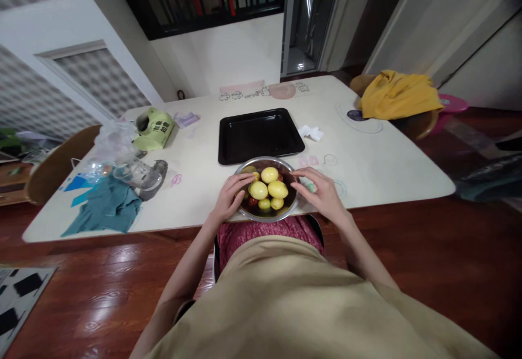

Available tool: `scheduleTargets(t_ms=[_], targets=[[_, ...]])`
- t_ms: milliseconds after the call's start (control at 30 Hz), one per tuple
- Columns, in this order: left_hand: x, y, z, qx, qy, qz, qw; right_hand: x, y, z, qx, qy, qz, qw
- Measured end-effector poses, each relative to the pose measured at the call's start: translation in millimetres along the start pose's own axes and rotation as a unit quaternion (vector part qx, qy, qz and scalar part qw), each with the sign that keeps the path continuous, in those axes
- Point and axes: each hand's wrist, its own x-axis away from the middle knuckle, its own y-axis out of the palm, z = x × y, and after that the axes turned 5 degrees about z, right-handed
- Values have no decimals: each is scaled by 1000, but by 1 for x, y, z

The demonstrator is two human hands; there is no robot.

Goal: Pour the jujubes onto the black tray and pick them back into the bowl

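A round metal bowl (267,219) sits at the near edge of the table, holding several smooth yellow fruits (278,190) that look like lemons. Smaller yellow-green fruits (265,204) and dark red ones (252,201) lie among them. My left hand (231,195) reaches over the bowl's left rim, thumb apart from the fingers, fingertips close to a yellow fruit. At the right rim is my right hand (320,189), its fingers extended and thumb apart, with nothing visible between them. Just beyond the bowl lies a black baking tray (261,136).
Crumpled white tissue (312,132) lies right of the tray. On the left are a green tissue pack (157,130), clear plastic packaging (136,171) and a teal cloth (106,206). A yellow garment (397,95) hangs over a chair at the right.
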Motion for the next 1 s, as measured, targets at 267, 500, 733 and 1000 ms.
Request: scheduleTargets(t_ms=[267, 500, 733, 1000], targets=[[1, 1, -2, -4, 9, 16, 1000, -3, 19, 34, 39, 45, 151, 987], [2, 0, 0, -6, -2, 8, 1000, -1, 23, 33, 27, 45, 152, 987], [1, 1, -1, -7, -1, 9, 1000, 0, 24, 32, 5, 91, 135, 987], [0, -1, 10, 1, -7, 7, 1000, 7, 27, 36, -128, 233, -123, 956]])
